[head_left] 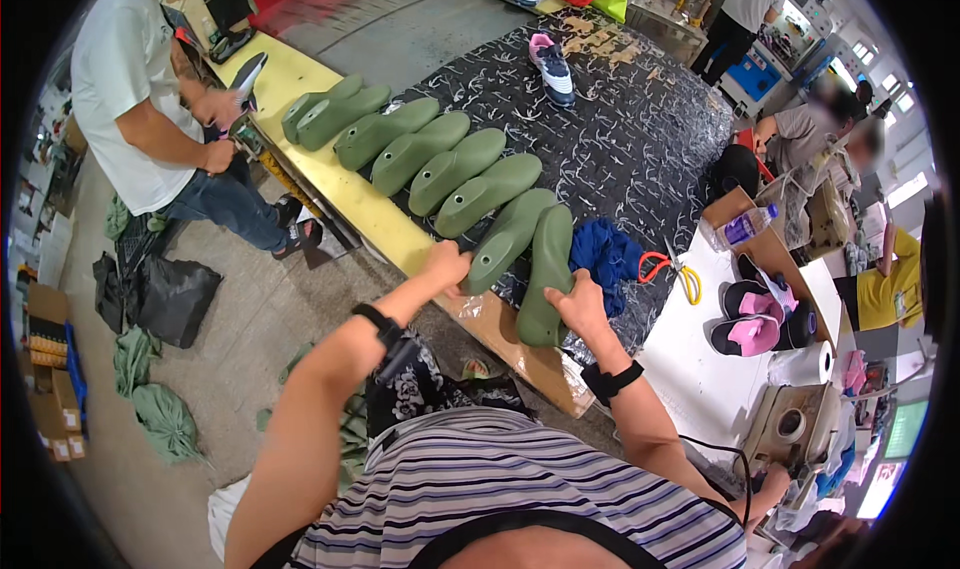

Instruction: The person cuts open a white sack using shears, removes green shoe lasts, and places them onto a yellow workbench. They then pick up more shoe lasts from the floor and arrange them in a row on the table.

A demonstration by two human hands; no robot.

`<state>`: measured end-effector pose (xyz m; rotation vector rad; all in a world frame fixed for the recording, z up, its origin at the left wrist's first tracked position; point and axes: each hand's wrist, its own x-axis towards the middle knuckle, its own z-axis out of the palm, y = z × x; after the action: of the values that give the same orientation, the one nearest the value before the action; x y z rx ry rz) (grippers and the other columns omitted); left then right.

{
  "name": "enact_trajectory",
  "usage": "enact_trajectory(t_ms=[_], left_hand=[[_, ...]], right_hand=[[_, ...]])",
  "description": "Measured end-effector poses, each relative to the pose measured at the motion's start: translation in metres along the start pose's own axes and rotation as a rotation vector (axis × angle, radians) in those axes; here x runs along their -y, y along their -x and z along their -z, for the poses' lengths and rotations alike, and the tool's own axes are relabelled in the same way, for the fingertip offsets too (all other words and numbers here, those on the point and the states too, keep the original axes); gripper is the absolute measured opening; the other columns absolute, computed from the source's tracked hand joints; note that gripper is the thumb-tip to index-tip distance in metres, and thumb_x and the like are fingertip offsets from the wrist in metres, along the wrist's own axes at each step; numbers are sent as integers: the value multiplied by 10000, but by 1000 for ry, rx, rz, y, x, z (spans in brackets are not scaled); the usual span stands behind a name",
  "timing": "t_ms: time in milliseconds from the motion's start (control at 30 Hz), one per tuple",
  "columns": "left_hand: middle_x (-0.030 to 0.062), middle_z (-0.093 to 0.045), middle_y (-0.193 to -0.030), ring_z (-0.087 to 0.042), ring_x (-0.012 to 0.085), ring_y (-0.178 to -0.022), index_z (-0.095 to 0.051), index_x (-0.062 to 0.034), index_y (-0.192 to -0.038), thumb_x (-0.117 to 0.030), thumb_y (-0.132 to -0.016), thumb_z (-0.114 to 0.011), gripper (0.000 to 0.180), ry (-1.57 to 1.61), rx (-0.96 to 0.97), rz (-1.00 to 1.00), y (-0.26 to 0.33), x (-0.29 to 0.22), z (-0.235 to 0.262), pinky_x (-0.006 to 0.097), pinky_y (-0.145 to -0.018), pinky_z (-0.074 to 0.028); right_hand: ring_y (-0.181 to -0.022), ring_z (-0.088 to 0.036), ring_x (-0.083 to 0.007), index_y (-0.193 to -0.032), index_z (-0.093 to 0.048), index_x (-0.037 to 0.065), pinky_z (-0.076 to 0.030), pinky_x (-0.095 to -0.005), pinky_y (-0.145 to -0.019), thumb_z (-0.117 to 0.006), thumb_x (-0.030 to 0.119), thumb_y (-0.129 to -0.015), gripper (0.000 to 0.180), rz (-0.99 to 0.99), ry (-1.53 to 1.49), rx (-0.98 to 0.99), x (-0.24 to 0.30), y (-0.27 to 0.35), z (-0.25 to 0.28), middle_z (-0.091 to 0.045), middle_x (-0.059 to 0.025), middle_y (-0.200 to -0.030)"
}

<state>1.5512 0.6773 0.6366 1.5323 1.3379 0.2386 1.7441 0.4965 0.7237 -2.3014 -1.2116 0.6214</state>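
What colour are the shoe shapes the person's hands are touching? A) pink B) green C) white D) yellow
B: both the left hand and the right hand rest on green shoe lasts lined up in a row on the conveyor belt.

both arms outstretched, left grip (445, 266) and right grip (580, 304) closed

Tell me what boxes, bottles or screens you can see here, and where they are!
Cardboard boxes: stacked at far left on the floor, brown, blue edge.
Plastic bottle: lying on the white table at right, clear with purple label.
Screen: far right edge, glowing green.
Black bag: on the floor, left.
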Motion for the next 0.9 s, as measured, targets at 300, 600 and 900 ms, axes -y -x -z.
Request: enact_trajectory(t_ms=[300, 600, 900], left_hand=[[26, -491, -770, -418, 64, -532, -447, 23, -1232, 34, -746, -565, 500, 569, 233, -1490, 139, -274, 179, 217, -454, -364], [140, -542, -932, -556, 228, -792, -494, 38, -1057, -541, -809, -568, 634, 147, 546, -2156, 88, -325, 295, 420, -680, -441], [111, -532, -944, -539, 254, -897, -500, 3, -1053, -473, -827, -543, 529, 795, 700, -1544, 123, -355, 235, 480, -784, -421]], right_hand=[[-879, -590, -448, -1002, -461, -110, -469, -443, -787, -652, 291, -733, 519, -100, -183, -47, 30, -20, -15, -595, -331, -890], [-780, -607, -427, -1057, -492, -51, -480, -470, -703, -634, 381, -752, 547, -347, 44, -292, 54, -11, -26, -622, -268, -809], [-1043, -547, -370, -1265, -399, -11, -438, -407, -886, -504, 377, -882, 556, -519, -58, 67, 66, -21, -17, -528, -204, -1206]])
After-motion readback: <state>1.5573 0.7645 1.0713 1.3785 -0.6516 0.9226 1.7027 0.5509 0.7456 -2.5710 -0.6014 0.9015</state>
